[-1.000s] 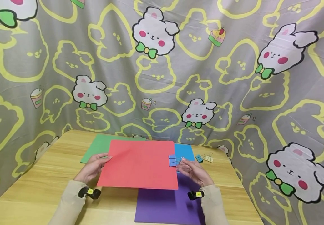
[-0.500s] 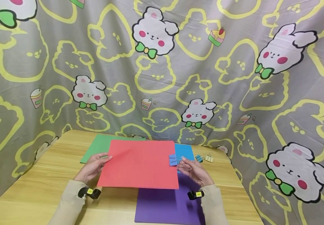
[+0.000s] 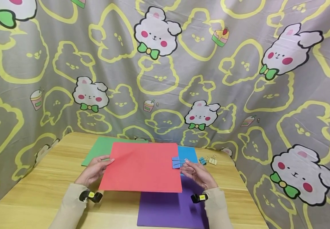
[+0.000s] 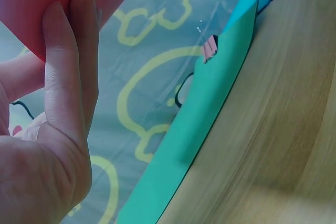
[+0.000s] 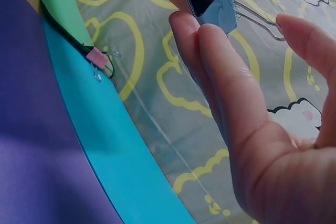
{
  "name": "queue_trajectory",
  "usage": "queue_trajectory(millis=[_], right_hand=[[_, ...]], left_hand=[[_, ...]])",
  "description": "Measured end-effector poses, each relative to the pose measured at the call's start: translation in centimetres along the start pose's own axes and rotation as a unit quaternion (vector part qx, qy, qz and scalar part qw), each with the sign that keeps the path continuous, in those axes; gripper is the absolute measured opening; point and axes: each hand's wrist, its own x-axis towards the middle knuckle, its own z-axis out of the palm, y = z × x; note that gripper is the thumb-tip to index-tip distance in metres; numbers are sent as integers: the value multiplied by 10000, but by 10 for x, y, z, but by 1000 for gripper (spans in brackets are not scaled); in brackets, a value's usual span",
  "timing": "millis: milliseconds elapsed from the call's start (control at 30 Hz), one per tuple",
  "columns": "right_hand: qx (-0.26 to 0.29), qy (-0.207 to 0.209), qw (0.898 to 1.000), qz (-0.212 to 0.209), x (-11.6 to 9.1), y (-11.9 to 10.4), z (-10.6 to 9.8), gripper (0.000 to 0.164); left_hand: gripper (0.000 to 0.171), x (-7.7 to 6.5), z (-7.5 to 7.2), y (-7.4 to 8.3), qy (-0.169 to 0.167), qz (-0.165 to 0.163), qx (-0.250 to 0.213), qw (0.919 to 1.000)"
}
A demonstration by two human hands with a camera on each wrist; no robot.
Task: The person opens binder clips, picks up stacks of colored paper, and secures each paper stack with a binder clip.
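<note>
A stack of red paper sheets (image 3: 142, 168) is held up over the table, tilted, its edges slightly offset. My left hand (image 3: 94, 171) pinches its left edge, thumb on top and fingers (image 4: 60, 72) against the underside. On the right edge sits a blue binder clip (image 3: 175, 163), its mouth over the red paper. With my right hand (image 3: 195, 173) I hold that clip: the thumb is at the end of a wire handle (image 5: 257, 19), and the fingers (image 5: 226, 66) lie under the clip's body. The other wire handle is hidden in the right wrist view.
Purple paper (image 3: 168, 210) lies on the wooden table (image 3: 33, 194) beneath the red stack. Green paper (image 3: 96, 151) and blue paper (image 3: 189, 154) lie behind, with a pink binder clip (image 5: 97, 57) at their edge. A teal clip (image 3: 203, 161) and a cream clip (image 3: 213, 160) rest at back right.
</note>
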Motion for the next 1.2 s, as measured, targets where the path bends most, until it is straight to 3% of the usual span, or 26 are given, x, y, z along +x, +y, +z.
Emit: queue_trajectory(millis=[167,733,1067,1200], right_hand=[[-66,42,10000,6,0,0,0,33],[59,60,10000,-10,-1,0,2,16],[182,-136,9997,75,-1,-3,1,25],[375,-242,9989,105,-2,-4,1,21]], left_hand=[[75,0,0,0,-44,38,-29,10000],[72,0,0,-1,20,-16,-50,10000],[67,1,2,-2,82,40,-112,9999],[58,1,3,-3,99,82,-116,9999]])
